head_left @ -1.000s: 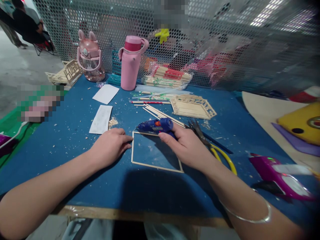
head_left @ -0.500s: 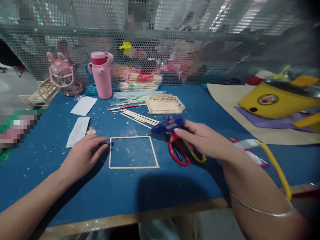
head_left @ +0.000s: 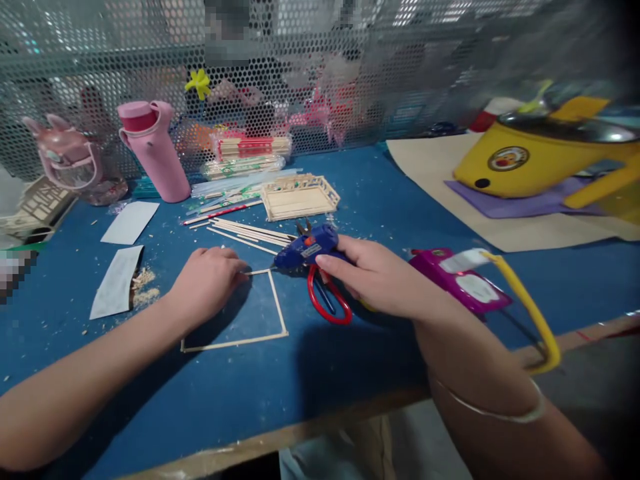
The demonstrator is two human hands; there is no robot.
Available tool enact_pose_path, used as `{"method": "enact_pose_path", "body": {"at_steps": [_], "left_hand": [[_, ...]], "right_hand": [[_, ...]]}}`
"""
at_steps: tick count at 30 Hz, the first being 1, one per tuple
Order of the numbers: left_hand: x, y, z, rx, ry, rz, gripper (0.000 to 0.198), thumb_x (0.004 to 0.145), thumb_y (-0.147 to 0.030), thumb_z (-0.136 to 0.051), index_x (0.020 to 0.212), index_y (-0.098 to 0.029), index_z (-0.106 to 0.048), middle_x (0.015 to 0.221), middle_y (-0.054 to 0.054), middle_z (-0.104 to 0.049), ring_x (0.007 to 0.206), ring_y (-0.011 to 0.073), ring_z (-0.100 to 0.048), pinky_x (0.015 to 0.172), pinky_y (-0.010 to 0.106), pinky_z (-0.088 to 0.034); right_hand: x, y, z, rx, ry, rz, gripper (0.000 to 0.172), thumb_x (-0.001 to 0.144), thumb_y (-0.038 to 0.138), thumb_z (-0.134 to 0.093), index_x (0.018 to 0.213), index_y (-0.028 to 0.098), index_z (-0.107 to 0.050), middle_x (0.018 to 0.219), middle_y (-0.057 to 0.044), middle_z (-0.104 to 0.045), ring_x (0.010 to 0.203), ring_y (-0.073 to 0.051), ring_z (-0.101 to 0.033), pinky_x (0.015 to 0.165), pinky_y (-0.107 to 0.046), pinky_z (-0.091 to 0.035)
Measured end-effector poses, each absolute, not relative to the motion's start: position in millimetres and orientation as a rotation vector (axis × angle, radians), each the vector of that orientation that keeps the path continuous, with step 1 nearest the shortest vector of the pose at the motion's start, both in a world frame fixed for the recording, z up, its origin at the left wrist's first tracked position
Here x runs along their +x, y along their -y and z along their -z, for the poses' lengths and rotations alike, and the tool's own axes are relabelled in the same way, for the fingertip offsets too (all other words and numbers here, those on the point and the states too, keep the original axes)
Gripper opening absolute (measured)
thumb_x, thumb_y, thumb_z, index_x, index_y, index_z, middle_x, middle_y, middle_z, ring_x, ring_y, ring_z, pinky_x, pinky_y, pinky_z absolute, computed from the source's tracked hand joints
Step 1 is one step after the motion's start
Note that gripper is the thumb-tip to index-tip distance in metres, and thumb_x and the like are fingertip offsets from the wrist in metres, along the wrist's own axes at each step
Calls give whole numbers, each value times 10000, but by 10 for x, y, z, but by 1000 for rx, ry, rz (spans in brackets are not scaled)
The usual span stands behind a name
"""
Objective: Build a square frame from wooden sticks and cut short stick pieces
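Observation:
In the head view my right hand is closed around a blue hot glue gun. The gun's nozzle meets the far right corner of a rectangular frame of thin wooden sticks, flat on the table. My left hand has its fingers closed on the frame's far stick, and it hides the left side. Red-handled scissors lie under the glue gun, partly covered by my right hand. Loose wooden sticks lie just behind the gun.
A small wooden stick tray stands at the back. Behind the left hand are white paper pieces, wood crumbs and a pink bottle. To the right lie a purple case, a yellow-handled hacksaw and a yellow bag.
My left hand has moved from the frame's left corner onto its far stick. The glue gun's nozzle has come to the far right corner. The camera has turned right.

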State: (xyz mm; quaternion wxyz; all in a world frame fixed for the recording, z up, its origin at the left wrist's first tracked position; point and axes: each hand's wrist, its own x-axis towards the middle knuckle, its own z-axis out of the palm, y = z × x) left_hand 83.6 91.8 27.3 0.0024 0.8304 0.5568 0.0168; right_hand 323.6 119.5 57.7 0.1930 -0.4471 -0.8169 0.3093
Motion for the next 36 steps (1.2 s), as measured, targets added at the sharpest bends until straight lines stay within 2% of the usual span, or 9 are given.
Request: {"method": "enact_pose_path", "body": {"at_steps": [7,20,25,36], "left_hand": [[841,-917,-277,2553,-1787,-8,276,878,-251,-417,876,-208,-689,856,48,-673,851,182,-616,781,295,-436],[851,-924,-233,2512,-1785,-48,290,870,-235,-409,852,-185,-694,856,60,-642,816,179,-605,691,263,-450],[859,-918,-231,2512,-1803,-35,286,872,-243,-412,859,-193,-693,863,52,-636,823,184,-602,680,265,-451],[872,-915,-205,2542,-1817,-48,277,874,-247,-422,852,-199,-694,868,55,-649,840,199,-602,701,286,-467]], "right_hand": [[3219,-1175,-605,-1286,2306,-835,279,865,360,-437,996,191,-616,691,2,-628,667,-161,-566,635,-259,-406],[3193,-1183,-561,-1323,2329,-822,264,877,346,-423,986,190,-605,619,14,-592,596,-149,-541,616,-260,-401],[3195,-1190,-553,-1342,2315,-798,249,872,343,-432,965,189,-603,670,1,-615,641,-154,-558,613,-254,-403],[3304,-1248,-539,-1240,2261,-729,282,860,404,-430,832,178,-596,650,-14,-608,608,-160,-552,579,-271,-423]]}}
